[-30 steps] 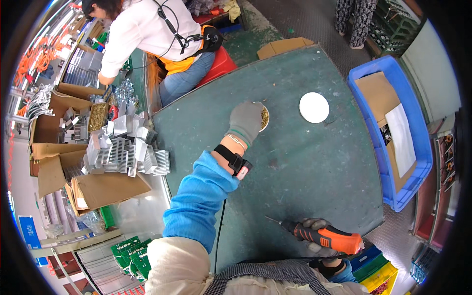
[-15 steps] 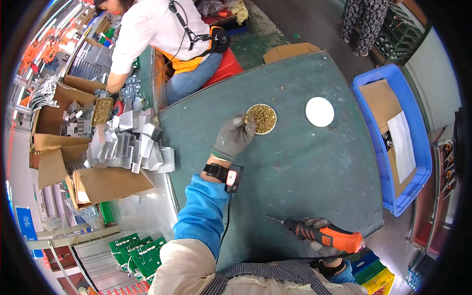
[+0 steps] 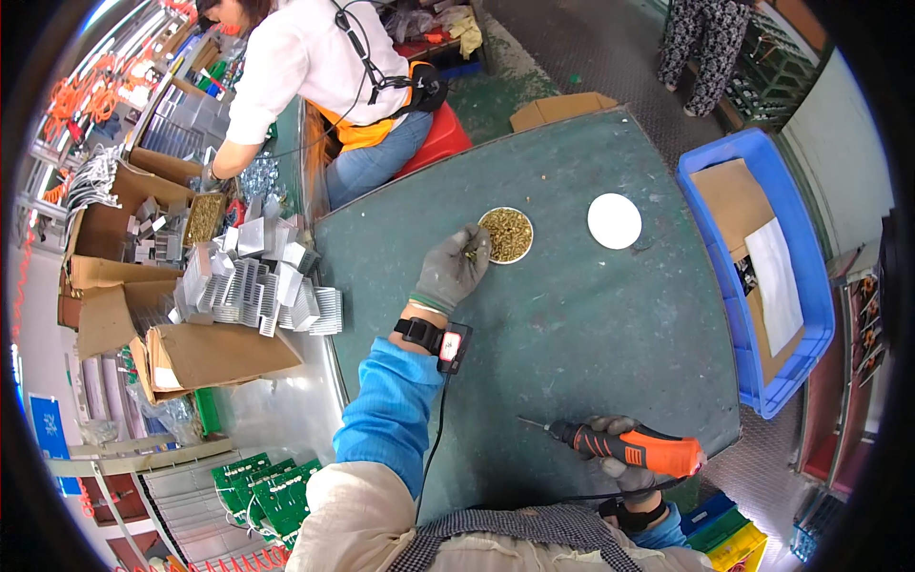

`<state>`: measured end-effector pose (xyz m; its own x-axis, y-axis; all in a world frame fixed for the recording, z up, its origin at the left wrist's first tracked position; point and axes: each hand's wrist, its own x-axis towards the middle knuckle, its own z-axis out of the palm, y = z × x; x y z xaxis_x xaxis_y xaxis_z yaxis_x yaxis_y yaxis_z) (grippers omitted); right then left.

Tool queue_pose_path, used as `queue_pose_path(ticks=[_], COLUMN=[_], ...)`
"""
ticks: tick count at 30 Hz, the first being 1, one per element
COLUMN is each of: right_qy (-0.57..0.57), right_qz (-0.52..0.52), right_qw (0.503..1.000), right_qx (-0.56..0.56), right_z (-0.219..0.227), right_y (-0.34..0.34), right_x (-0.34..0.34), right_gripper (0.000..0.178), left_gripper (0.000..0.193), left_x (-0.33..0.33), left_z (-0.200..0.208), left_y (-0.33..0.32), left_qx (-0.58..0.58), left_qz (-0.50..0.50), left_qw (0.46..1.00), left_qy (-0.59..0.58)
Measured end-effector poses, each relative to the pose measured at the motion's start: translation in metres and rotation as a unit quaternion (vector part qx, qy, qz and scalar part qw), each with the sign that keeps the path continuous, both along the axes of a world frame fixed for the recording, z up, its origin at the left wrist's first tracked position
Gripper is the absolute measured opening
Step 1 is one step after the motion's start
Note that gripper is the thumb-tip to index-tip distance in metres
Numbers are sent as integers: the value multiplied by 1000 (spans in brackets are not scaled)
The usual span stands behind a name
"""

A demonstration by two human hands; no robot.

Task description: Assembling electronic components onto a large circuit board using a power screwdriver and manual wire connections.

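A round white-rimmed dish [image 3: 507,236] full of small brass-coloured screws stands on the green-topped table. Just left of its rim is my left hand [image 3: 452,268] in a grey glove, thumb and fingers pinched together. A tiny brass-coloured bit that looks like a screw shows between the fingertips, mostly hidden. Near the table's front edge, my right hand [image 3: 618,448], also gloved, is wrapped round an orange and black electric screwdriver [image 3: 658,452]. Its thin bit points left, over the tabletop. To the right of the dish lies a round white lid [image 3: 615,221].
Silver heat sinks [image 3: 257,286] pile up beside cardboard boxes [image 3: 214,357] at left. Green circuit boards [image 3: 267,491] stand in a rack at lower left. A blue crate [image 3: 758,381] sits past the table's right edge. A co-worker [image 3: 315,71] sits at the far left.
My left hand has drawn slightly away from the screws, its fingertips now left of the dish's rim. The right hand keeps hold of the screwdriver, almost unmoved. The view has shifted a little.
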<state>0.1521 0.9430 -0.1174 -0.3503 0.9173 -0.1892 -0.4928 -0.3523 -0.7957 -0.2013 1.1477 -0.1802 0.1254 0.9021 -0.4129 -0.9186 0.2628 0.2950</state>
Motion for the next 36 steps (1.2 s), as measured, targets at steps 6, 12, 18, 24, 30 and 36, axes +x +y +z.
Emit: queue_pose_path(ticks=[6, 12, 18, 24, 30, 36], right_qy=[26, 45, 89, 158, 183, 189], right_qz=[-6, -237, -250, -193, -176, -172], right_qw=[1000, 969, 960, 966, 963, 963], right_qx=[2, -59, -86, -62, -88, -88], right_z=[-16, -48, -66, -66, -78, -82], right_y=[-5, -2, 2, 16, 15, 15], right_x=[6, 37, 60, 58, 67, 64], right_gripper=[49, 54, 55, 54, 51, 53], left_gripper=[26, 78, 105, 92, 74, 72], left_x=[-12, -3, 45, 47, 73, 101], left_z=[-14, -1, 23, 14, 7, 0], left_y=[5, -16, -3, 30, 72, 137], left_qx=[3, -97, -18, -1, 28, 70], left_qz=[65, -97, -188, -174, -169, -169], left_qw=[992, 692, 482, 472, 485, 458], left_qy=[109, 708, 856, 864, 858, 870])
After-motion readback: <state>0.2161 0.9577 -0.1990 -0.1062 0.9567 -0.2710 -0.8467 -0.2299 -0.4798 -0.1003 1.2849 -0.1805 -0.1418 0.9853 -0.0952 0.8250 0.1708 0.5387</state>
